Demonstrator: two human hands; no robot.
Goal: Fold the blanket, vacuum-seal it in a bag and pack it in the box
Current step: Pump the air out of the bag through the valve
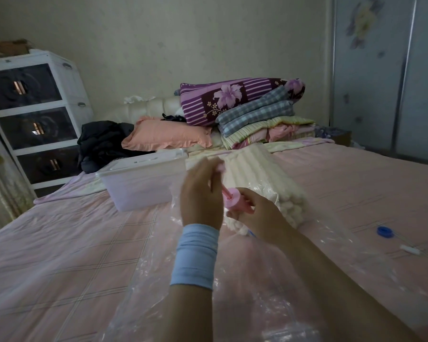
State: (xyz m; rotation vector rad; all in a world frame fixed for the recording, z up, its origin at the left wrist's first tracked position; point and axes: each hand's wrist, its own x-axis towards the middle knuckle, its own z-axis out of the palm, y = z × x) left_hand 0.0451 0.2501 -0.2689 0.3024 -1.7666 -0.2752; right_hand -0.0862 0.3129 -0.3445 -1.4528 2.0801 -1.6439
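Two hands meet in the middle of the head view, both on a pink hand pump [233, 201] that stands tilted on a clear vacuum bag [158, 267]. The left hand [200, 193], with a pale blue wristband [195, 255] behind it, has its fingers [214, 166] curled round the pump handle [220, 168], which is drawn up out of the barrel on its thin rod. The right hand [257, 213] has its fingers [241, 213] wrapped round the base of the barrel, pressing it down against the bag.

Just beyond the fingers of both hands lies the folded cream blanket [257, 174], inside the bag and wrinkled under the plastic. The bag's loose end spreads from under the fingers back toward the person, over the pink bed [59, 255]. Just left of the left fingers stands the translucent plastic box [141, 183], its lid on.

Well to the right of the right fingers lie a blue cap [382, 230] and a white clip [410, 249], apart from each other. Far beyond the fingers, at the head of the bed, are a peach pillow [163, 134] and a stack of folded bedding [257, 119].
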